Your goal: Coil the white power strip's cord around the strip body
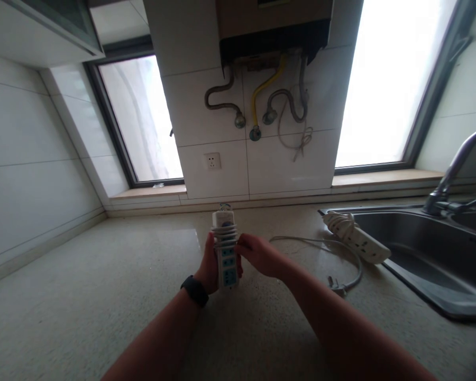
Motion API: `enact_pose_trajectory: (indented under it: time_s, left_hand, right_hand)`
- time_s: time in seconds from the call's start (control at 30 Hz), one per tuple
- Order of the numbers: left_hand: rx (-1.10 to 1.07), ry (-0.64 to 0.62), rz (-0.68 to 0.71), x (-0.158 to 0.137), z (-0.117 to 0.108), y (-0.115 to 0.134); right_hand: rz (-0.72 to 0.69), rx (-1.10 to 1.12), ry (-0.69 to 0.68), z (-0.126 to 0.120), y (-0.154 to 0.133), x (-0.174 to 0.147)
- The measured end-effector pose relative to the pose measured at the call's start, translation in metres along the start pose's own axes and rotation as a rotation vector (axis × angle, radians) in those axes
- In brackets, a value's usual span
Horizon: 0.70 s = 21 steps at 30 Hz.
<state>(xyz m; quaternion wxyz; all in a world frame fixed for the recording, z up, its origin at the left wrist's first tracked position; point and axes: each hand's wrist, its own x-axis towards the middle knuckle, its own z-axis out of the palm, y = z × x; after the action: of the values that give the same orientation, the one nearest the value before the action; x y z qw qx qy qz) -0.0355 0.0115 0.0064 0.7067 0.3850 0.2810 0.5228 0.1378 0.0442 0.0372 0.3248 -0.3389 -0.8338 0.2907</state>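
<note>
A white power strip (230,272) with blue-green sockets is held upright over the counter, and my left hand (210,267) is closed around its lower part. Several turns of white cord (224,236) wrap the strip's upper half. At the strip's right edge my right hand (257,253) has its fingers pinched together, apparently on the cord; the fingertips are partly hidden. A grey-white cable (321,241) emerges beyond the right hand, curves across the counter and ends in a plug (337,287). Whether it joins the wrapped cord is hidden.
Another white power strip (359,238), with its cord bundled, lies against the rim of the steel sink (412,254). The tap (448,180) rises at the right. A wall socket (212,161) and a water heater (275,32) with hoses are behind the speckled counter (83,296).
</note>
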Motion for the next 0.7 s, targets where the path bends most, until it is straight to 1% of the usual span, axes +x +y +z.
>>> enact_pose_trajectory:
  time_s: [0.1, 0.17, 0.23, 0.3, 0.37, 0.43, 0.5, 0.53, 0.6, 0.63, 0.7]
  left_hand:
    - [-0.019, -0.109, -0.061, -0.003, 0.001, -0.001]
    - [-0.039, -0.218, -0.136, -0.007, 0.003, -0.001]
    - [-0.038, -0.341, -0.217, -0.011, 0.005, -0.003]
    - [-0.036, -0.433, -0.289, -0.014, 0.009, -0.006]
    - [-0.049, -0.490, -0.346, -0.016, 0.012, -0.010]
    - [-0.039, -0.540, -0.403, -0.014, 0.017, -0.011]
    - [0.014, -0.585, -0.456, -0.009, 0.023, -0.009]
    - [0.051, -0.587, -0.467, -0.005, 0.025, -0.005]
    - [0.119, -0.542, -0.442, 0.006, 0.031, 0.004]
    - [0.150, -0.506, -0.423, 0.012, 0.032, 0.009]
    - [0.224, -0.455, -0.441, 0.022, 0.033, 0.021]
  right_hand:
    - [0.077, 0.220, -0.061, -0.002, 0.018, 0.000]
    - [0.085, 0.380, -0.197, -0.004, 0.023, -0.004]
    - [0.015, 0.570, -0.361, -0.005, 0.023, -0.009]
    - [-0.072, 0.734, -0.440, -0.005, 0.020, -0.012]
    - [-0.078, 0.804, -0.452, -0.005, 0.018, -0.015]
    - [-0.023, 0.821, -0.476, -0.006, 0.017, -0.017]
    - [0.034, 0.850, -0.495, -0.005, 0.019, -0.018]
    - [0.049, 0.870, -0.494, -0.005, 0.020, -0.019]
    - [0.060, 0.896, -0.461, -0.004, 0.023, -0.019]
    - [0.056, 0.898, -0.423, -0.003, 0.025, -0.018]
    - [0.037, 0.889, -0.328, -0.002, 0.027, -0.016]
